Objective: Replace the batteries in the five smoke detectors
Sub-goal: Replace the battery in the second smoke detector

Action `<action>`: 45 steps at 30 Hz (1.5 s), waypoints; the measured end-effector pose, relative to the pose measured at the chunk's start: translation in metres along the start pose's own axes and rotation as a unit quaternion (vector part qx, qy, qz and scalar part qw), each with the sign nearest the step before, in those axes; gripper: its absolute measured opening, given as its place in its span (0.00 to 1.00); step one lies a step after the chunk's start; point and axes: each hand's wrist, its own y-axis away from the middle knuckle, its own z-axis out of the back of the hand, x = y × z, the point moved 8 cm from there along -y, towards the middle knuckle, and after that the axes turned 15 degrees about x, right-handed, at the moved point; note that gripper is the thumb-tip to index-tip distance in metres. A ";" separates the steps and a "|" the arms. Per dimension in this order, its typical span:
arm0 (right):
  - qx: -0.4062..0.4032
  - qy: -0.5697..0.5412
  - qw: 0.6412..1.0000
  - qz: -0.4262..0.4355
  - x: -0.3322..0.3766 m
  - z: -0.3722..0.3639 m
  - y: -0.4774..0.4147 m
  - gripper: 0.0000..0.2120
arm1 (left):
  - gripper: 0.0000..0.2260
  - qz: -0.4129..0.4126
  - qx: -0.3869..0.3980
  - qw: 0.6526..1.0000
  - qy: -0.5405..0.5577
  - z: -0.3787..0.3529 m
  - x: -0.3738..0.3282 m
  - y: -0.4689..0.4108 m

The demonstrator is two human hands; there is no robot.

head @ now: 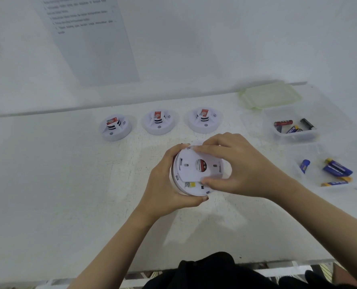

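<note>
A white smoke detector (191,174) is held above the table's middle with its back facing me. My left hand (163,184) grips its left rim, thumb under the lower edge. My right hand (234,165) holds the round back plate (200,163), fingers on its upper edge and thumb on its lower edge. A red label shows through the plate's centre hole. Three more detectors (115,128) (160,122) (204,119) stand in a row behind, faces up, each with a red tag.
A clear tub (294,136) at the right holds several batteries. Another clear tub (298,170) nearer me holds blue batteries (337,167). A green-rimmed lid (269,97) lies by the wall. A printed sheet (90,38) hangs on the wall.
</note>
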 end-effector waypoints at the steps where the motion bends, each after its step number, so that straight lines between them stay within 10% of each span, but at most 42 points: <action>1: 0.000 -0.007 1.000 0.002 0.000 -0.001 0.001 0.27 | 0.41 0.001 -0.001 1.000 0.000 0.000 0.000 0.000; 45: 0.017 -0.066 0.997 0.019 -0.001 0.004 -0.003 0.26 | 0.41 -0.016 0.007 1.000 0.005 0.005 -0.010 -0.005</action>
